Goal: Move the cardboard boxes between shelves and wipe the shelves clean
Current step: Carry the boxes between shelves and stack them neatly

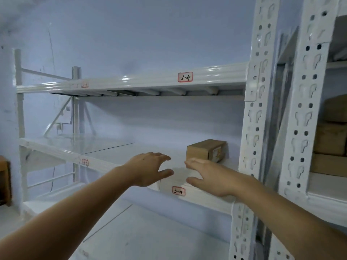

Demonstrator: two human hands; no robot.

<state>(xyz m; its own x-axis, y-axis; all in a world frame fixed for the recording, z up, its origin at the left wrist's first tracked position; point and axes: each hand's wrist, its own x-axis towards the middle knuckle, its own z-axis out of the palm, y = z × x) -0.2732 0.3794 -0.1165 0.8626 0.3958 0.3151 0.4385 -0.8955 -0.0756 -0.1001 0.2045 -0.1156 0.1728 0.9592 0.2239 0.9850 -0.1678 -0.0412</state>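
A small cardboard box (206,150) sits on the white shelf (116,154) whose front beam carries a red-bordered label reading 3-4 (178,191). The box stands toward the right end of that shelf, close to the perforated white upright (257,117), and a printed sticker shows on its right face.

Both hands reach over the front edge of this shelf with fingers extended and spread, gripping nothing. The right hand (208,177) lies just in front of the box, its fingertips level with the box's lower left corner; whether they touch it cannot be told. The left hand (150,168) hovers to the left of the right hand, a narrow gap between the two thumbs, and is clear of the box.

Above the hands runs another white shelf beam with a label marked 2-4 (185,77). Below the hands a lower shelf board (150,231) stretches toward the camera. Beyond the right hand, past the upright, a second rack holds stacked brown boxes (330,139). Far off to the left of the left hand, the edge of a wooden object (4,181) stands against the pale wall (131,30).
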